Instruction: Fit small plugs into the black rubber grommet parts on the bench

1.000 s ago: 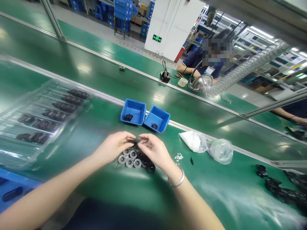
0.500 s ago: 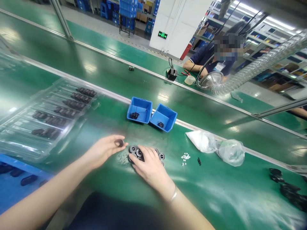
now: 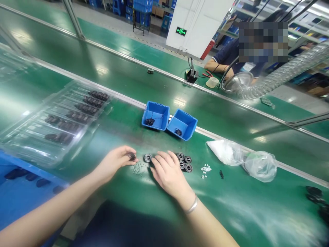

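Observation:
My left hand [image 3: 117, 161] pinches a dark, ring-like round part [image 3: 131, 156] between thumb and fingers, just above the bench. Close to its right, a black round part with a pale ring on top [image 3: 147, 158] lies on the green surface. My right hand [image 3: 168, 173] is bent over the bench beside that part, fingers curled and together; what lies under them is mostly hidden, though something dark shows at the fingertips. Past its far side sits a tight group of several similar black round parts [image 3: 181, 164]. Small pale bits [image 3: 138, 168] are scattered between my hands.
Two blue bins [image 3: 155, 116] holding black pieces stand ahead. On the left is a clear plastic tray [image 3: 38, 156] of dark parts, with a blue crate [image 3: 28, 202] below. White pieces [image 3: 205, 168] and plastic bags [image 3: 259, 166] lie right. A person sits opposite, near a duct [image 3: 285, 77].
The view has shifted, moving everything slightly to the right. Fewer round parts show left of my right hand, and more show on its right. The left hand keeps its part, now turned differently.

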Motion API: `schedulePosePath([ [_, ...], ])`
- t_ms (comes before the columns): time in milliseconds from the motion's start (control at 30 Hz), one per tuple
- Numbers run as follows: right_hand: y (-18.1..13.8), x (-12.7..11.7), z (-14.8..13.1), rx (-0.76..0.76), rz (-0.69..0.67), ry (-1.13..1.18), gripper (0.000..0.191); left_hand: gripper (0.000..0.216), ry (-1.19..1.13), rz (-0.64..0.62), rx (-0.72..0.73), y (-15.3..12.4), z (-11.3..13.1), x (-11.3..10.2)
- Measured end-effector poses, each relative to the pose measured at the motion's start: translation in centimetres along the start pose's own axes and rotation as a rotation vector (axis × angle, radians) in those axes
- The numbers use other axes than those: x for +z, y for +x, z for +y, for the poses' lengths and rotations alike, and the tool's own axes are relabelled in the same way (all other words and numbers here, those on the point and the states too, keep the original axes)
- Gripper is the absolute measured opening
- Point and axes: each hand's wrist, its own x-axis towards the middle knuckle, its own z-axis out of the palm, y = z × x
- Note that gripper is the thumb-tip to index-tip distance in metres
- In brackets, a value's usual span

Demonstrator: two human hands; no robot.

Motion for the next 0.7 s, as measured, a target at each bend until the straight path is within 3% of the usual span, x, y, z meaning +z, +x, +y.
schedulePosePath([
  [200,2.1,1.5,-2.7,-0.035,0.046,0.174,0.033,0.020,0.234,0.064,0.129,-1.2,0.0,-1.2],
  [367,3.6,0.6,-4.0,0.169,0.128,0.556,0.021,0.017,0.524,0.042,0.286,-2.5,-0.2,-2.1],
  [500,4.8,0.7,-4.8,0.282,0.067,0.914,0.008,0.020,0.714,0.046,0.385,-3.3,0.0,-1.8],
  [700,5.1,1.1,-4.8,0.409,-0.065,1.147,0.015,0.018,0.832,0.050,0.474,-3.8,0.3,-1.8],
])
